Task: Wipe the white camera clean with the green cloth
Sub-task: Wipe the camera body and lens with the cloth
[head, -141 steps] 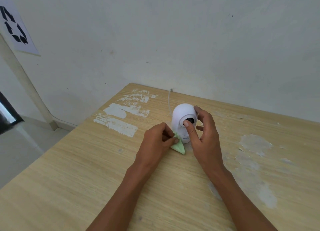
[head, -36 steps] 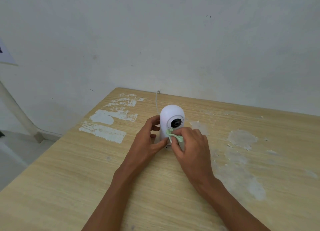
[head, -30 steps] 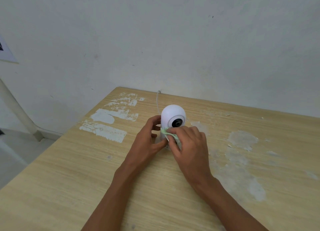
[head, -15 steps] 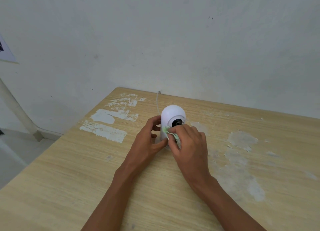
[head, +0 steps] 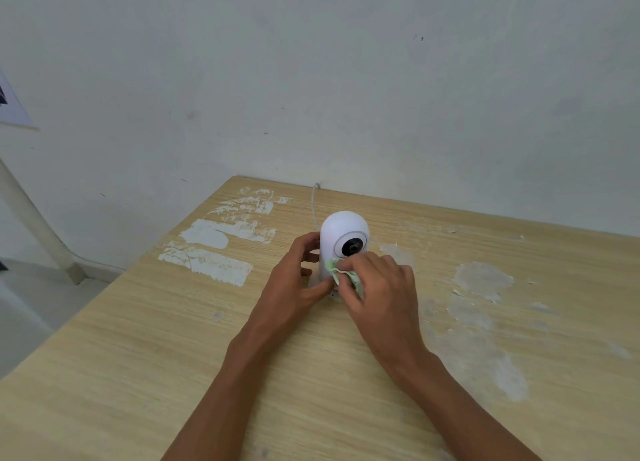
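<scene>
A white dome-shaped camera [head: 341,230] with a dark round lens stands upright on the wooden table [head: 138,356], its lens facing me. My left hand [head: 294,280] grips its lower left side and base. My right hand [head: 377,291] presses a crumpled green cloth [head: 341,273] against the camera's front, just below the lens. Most of the cloth is hidden under my right fingers, and the camera's base is hidden behind both hands.
A thin white cable [head: 314,204] runs from behind the camera to the table's far edge at the wall [head: 346,80]. White paint patches [head: 214,253] mark the table at the left, worn pale spots [head: 481,280] at the right. The table's left edge drops to the floor.
Since 4.7 s ago the cloth has passed from my left hand to my right, and my left hand now holds the camera. Over the last second the cloth shifts slightly below the lens.
</scene>
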Motion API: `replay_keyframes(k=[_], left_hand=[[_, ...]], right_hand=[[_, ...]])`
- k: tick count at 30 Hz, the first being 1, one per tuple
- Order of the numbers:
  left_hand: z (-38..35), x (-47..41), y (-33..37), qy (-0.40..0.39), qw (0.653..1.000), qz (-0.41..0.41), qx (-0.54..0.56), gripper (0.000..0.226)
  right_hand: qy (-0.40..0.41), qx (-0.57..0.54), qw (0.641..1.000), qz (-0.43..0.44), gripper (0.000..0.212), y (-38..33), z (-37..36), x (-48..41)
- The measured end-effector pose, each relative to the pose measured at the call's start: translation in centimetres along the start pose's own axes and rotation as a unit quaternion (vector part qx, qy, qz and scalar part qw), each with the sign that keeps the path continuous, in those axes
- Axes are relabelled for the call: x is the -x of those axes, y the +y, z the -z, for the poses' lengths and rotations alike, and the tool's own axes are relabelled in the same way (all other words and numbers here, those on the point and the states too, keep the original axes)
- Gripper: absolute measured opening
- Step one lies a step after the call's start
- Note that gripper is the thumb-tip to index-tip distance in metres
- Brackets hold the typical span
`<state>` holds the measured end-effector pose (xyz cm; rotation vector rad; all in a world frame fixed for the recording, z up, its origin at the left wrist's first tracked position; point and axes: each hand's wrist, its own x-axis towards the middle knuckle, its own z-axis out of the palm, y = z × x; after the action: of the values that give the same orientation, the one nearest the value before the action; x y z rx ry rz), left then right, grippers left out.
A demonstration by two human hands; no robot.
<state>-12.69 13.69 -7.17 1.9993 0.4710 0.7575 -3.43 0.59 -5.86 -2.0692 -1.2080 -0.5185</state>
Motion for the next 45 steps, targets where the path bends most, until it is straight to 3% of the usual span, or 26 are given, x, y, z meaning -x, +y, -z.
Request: replay_keyframes(k=[7, 14, 19, 26, 31, 34, 37, 40, 45], left_hand=[[0.0, -0.2, -0.2, -0.001, 1.000, -0.006, -0.017, 0.069], [0.0, -0.2, -0.2, -0.002, 1.000, -0.011, -0.016, 0.068], [0.1, -0.3, -0.4, -0.002, 1.000, -0.011, -0.013, 0.069], [-0.1, -0.2, -0.5, -0.009, 1.000, -0.010, -0.006, 0.068], [0.6, 0.2, -0.1, -0.005, 1.000, -0.014, -0.019, 0.060], [1.3, 0.6, 0.6, 0.052, 0.999, -0.010, 0.009, 0.035], [1.2, 1.2, 1.6, 0.005, 0.999, -0.011, 0.050, 0.014], [0.4, 1.4, 1.9, -0.055, 0.997, -0.010, 0.056, 0.020], [0.6, 1.0, 1.6, -0.055, 0.991, 0.012, 0.124, 0.025]], right_hand=[[0.023, -0.023, 0.995, -0.098, 0.006, 2.7, 0.6, -0.4], [-0.015, -0.023, 0.998, -0.052, 0.005, 2.2, 0.3, 0.6], [0.026, -0.087, 0.989, -0.112, 0.006, 2.7, 0.6, -0.4], [-0.063, -0.100, 0.993, -0.019, 0.004, 1.4, 0.5, 1.1], [-0.040, -0.243, 0.963, -0.113, 0.006, 1.8, 0.8, 0.8], [-0.036, -0.303, 0.937, -0.172, 0.012, 2.0, 1.0, 0.8], [-0.051, -0.347, 0.920, -0.179, 0.013, 1.8, 1.0, 1.0], [-0.067, -0.376, 0.911, -0.159, 0.010, 1.4, 1.2, 0.9], [-0.074, -0.413, 0.889, -0.182, 0.014, 1.6, 1.9, 1.0]])
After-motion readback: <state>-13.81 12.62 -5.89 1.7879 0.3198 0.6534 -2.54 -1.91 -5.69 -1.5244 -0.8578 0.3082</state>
